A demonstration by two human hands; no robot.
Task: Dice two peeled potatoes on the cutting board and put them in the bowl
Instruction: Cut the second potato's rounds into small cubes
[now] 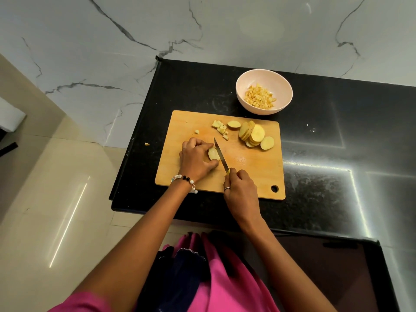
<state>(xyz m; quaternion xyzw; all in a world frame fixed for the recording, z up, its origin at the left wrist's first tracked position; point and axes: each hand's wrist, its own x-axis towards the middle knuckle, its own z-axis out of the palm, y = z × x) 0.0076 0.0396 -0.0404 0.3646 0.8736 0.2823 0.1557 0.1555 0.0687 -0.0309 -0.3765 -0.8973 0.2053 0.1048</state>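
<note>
A wooden cutting board [252,172] lies on the black counter. My left hand [195,158] holds a stack of potato slices [213,154] on the board, fingers curled over it. My right hand [239,190] grips a knife [220,155] by its yellow handle, the blade lying against the right side of that stack. A fan of potato slices [255,136] rests at the board's far right, and a few cut pieces [219,127] lie near the far edge. The pale pink bowl [245,79] behind the board contains diced potato [260,99].
One stray potato bit [147,144] lies on the black counter [337,136] left of the board. The counter's left edge drops to a tiled floor [56,188]. A marble wall [202,30] stands behind the bowl.
</note>
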